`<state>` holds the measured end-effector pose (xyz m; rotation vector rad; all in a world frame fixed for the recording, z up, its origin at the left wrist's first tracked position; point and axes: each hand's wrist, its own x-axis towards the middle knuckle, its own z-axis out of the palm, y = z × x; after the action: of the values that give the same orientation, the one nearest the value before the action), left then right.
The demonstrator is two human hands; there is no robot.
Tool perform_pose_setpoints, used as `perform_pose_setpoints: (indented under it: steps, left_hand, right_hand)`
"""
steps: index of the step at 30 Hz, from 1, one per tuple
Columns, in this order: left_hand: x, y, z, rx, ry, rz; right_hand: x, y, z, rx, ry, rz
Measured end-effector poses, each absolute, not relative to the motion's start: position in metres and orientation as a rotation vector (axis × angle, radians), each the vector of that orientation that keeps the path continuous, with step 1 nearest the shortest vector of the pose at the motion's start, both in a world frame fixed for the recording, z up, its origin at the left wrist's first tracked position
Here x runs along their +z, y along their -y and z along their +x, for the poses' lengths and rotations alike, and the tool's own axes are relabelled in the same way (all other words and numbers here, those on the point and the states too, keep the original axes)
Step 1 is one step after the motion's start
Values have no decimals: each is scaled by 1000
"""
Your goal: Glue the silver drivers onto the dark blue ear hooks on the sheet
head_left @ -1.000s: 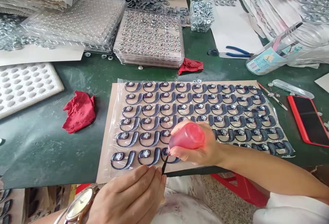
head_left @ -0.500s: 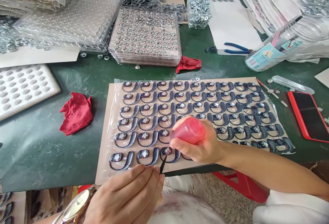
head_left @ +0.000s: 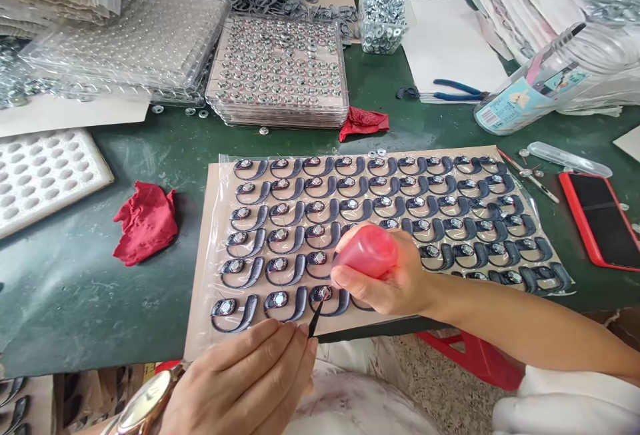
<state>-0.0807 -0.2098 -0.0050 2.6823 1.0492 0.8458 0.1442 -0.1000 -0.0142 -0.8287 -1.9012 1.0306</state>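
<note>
Left hand point(head_left: 245, 378): gripping black tool point(head_left: 315, 320), tip at hook point(head_left: 343, 302), near bench point(head_left: 50, 315) front edge | Right hand point(head_left: 400, 288): gripping red bottle point(head_left: 369, 252), above board point(head_left: 198, 315)

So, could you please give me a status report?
Left hand on slim black pointed tool, tip at dark curved plastic piece. Right hand around rounded translucent red bottle, partly covering neighbouring pieces.
</note>
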Motion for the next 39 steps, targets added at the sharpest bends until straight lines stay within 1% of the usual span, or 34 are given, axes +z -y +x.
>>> perform_pose_setpoints:
  steps: [10, 16, 19, 25, 32, 36, 39]
  left_hand:
    - [0, 203, -84, 911, -1037, 2525]
    - [2, 193, -95, 802, -889, 2498]
    - [6, 182, -96, 879, -818, 2427]
    - [5, 172, -94, 1003, -851, 2267]
    - [5, 172, -94, 1007, -892, 2243]
    - [11, 167, -92, 988, -872, 2220]
    - [14, 163, -92, 980, -869, 2198]
  right_hand:
    - [-12, 101, 144, 1092, 1879, -803]
    - [-13, 101, 144, 1031, 1916, -806]
    - [-14, 101, 144, 1043, 1911, -783]
    - [-14, 100, 144, 1021, 1876, -743]
    - [-14, 102, 144, 1021, 1898, -746]
    - [-13, 103, 143, 1108, 1900, -726]
    - [-14, 102, 142, 1113, 1902, -708]
